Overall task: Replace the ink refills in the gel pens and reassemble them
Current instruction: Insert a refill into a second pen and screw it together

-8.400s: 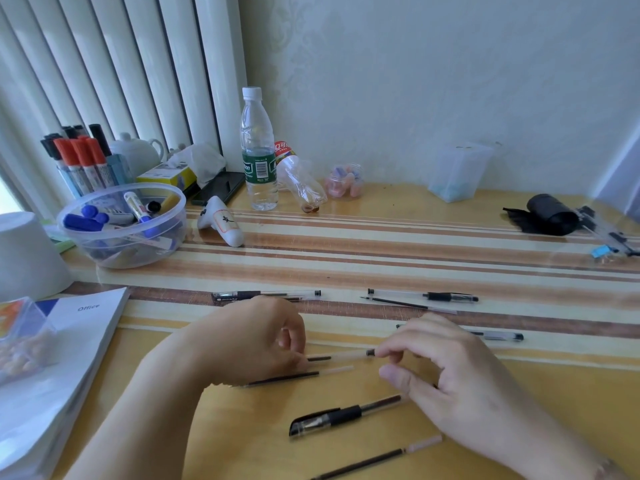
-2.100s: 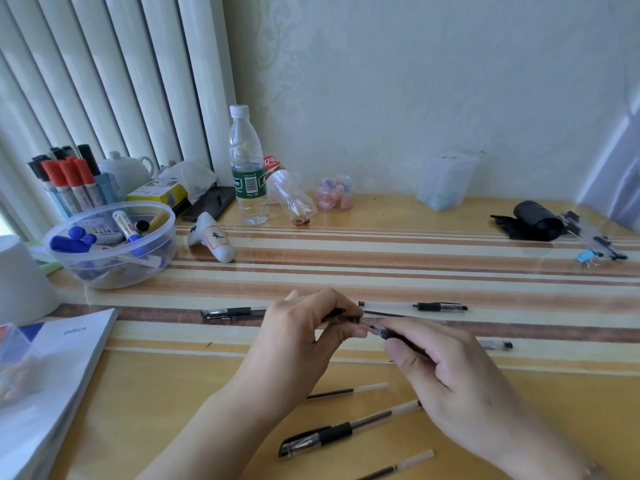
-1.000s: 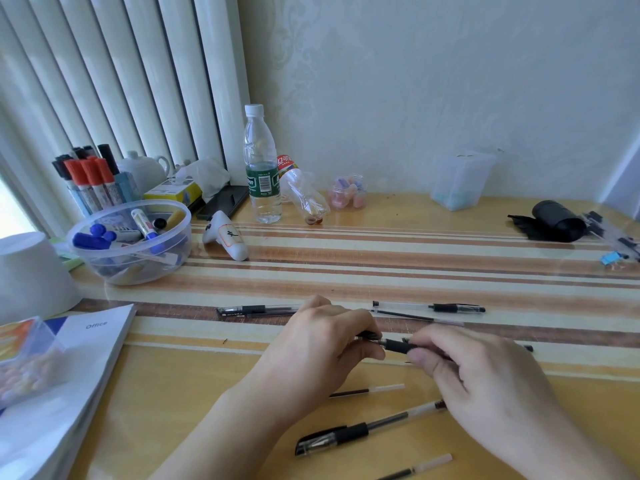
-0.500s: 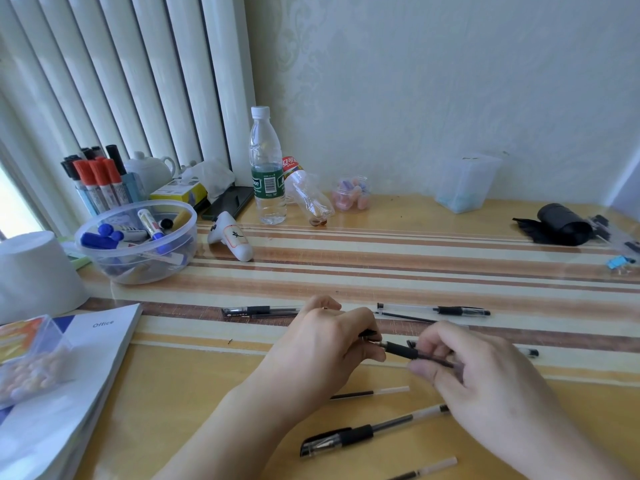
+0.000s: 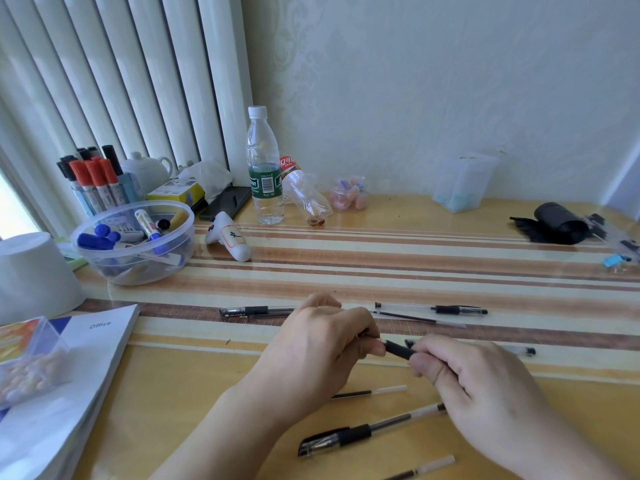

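Your left hand (image 5: 322,348) and right hand (image 5: 474,386) meet over the front middle of the desk (image 5: 381,209), sharing one pen (image 5: 398,348). Your left fingers are curled and pinch its tip end; your right thumb and fingers wrap the barrel just behind the black grip, which shows between the two hands. The pen is lifted off the desk, nearly level.

Near the front edge, below your hands, lie a loose refill (image 5: 369,392), a capped pen section with its refill sticking out (image 5: 360,433), and another refill (image 5: 420,467) at the very front. Behind your hands, along the brown stripe, a pen (image 5: 256,310) lies to the left, a clear pen (image 5: 433,308) to the right with a refill (image 5: 419,319) just in front of it, and one more pen (image 5: 519,349) shows past your right hand.

At the left edge sit a booklet (image 5: 69,375), a clear bowl (image 5: 135,240) of markers and a white cup (image 5: 33,275). A bottle (image 5: 264,168) stands at the back, and a black roll (image 5: 557,223) lies at the back right.
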